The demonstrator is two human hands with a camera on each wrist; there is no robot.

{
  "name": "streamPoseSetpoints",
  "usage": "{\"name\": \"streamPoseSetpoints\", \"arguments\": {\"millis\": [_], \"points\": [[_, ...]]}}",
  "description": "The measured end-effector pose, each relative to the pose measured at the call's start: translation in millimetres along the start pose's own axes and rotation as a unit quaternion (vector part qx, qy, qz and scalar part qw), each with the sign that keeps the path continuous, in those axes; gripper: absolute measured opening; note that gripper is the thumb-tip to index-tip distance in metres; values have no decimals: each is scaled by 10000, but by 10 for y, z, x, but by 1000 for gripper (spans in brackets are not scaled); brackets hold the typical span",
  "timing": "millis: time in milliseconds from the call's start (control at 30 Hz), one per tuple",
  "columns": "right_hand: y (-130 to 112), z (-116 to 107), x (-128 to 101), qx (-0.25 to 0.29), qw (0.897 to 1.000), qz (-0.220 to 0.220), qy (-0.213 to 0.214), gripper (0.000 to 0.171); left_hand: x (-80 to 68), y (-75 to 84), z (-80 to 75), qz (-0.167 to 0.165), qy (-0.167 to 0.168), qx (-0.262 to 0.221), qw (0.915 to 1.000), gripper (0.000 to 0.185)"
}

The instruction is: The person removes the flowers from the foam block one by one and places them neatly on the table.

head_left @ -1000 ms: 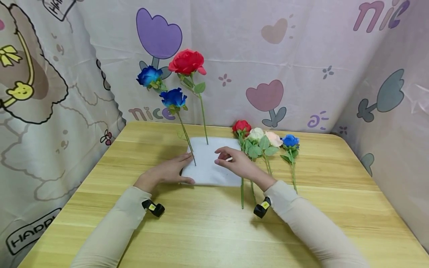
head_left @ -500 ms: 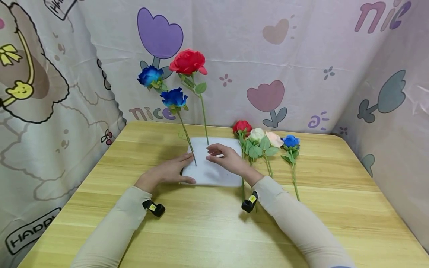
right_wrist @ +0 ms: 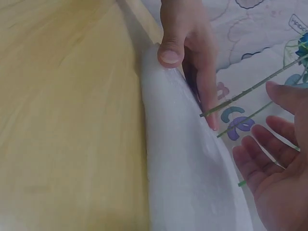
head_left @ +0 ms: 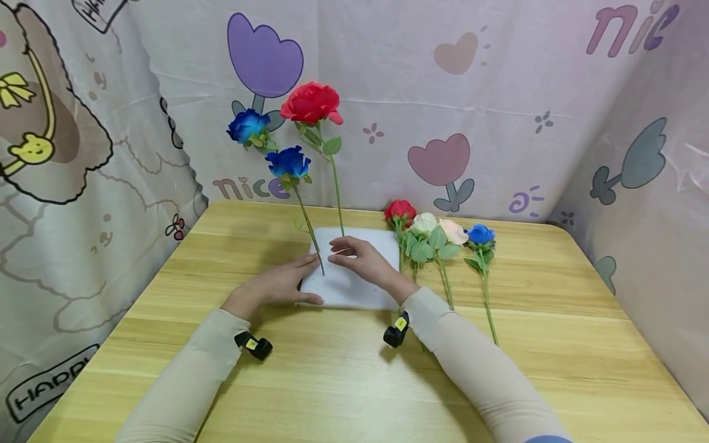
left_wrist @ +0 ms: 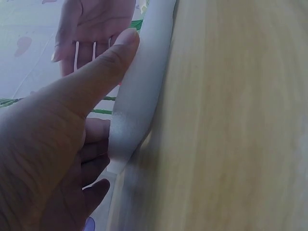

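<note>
A white foam block (head_left: 346,294) lies on the table. My left hand (head_left: 277,286) holds its left end, the thumb on the near edge and the fingers along the left side. Standing in the block are a tall red rose (head_left: 311,103) and a dark blue rose (head_left: 288,162), which leans left. Another blue rose (head_left: 247,127) rises behind them, its lower stem mostly hidden. Over the block's middle hovers my right hand (head_left: 362,261), fingers loosely bent and nothing between them. In the right wrist view, its fingers are close beside the stems (right_wrist: 250,91).
Right of the block lie a red rose (head_left: 400,211), a white rose (head_left: 424,223), a pale pink rose (head_left: 453,231) and a blue rose (head_left: 480,234), stems toward me. A printed curtain (head_left: 365,55) hangs behind the wooden table (head_left: 310,381).
My right hand has moved left over the foam block, closer to the upright stems. The left hand and the flowers have stayed in place.
</note>
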State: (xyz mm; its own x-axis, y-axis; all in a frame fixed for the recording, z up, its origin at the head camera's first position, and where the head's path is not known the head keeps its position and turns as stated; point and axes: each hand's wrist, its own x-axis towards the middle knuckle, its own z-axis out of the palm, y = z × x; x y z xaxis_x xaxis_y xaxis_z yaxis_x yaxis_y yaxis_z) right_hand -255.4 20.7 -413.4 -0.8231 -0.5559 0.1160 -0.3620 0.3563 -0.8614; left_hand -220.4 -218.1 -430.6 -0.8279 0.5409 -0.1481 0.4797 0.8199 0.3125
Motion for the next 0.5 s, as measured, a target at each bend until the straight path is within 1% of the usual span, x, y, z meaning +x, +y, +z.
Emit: {"name": "streamPoseSetpoints", "arguments": {"millis": [367,500], "points": [[2,115,75,18,10000,-75,-8,37,-4,2,15,-4,-19,13,10000,114],[-9,130,79,293,9995,-77,-98,30,-1,5,3,1,-30,24,10000,113]]}}
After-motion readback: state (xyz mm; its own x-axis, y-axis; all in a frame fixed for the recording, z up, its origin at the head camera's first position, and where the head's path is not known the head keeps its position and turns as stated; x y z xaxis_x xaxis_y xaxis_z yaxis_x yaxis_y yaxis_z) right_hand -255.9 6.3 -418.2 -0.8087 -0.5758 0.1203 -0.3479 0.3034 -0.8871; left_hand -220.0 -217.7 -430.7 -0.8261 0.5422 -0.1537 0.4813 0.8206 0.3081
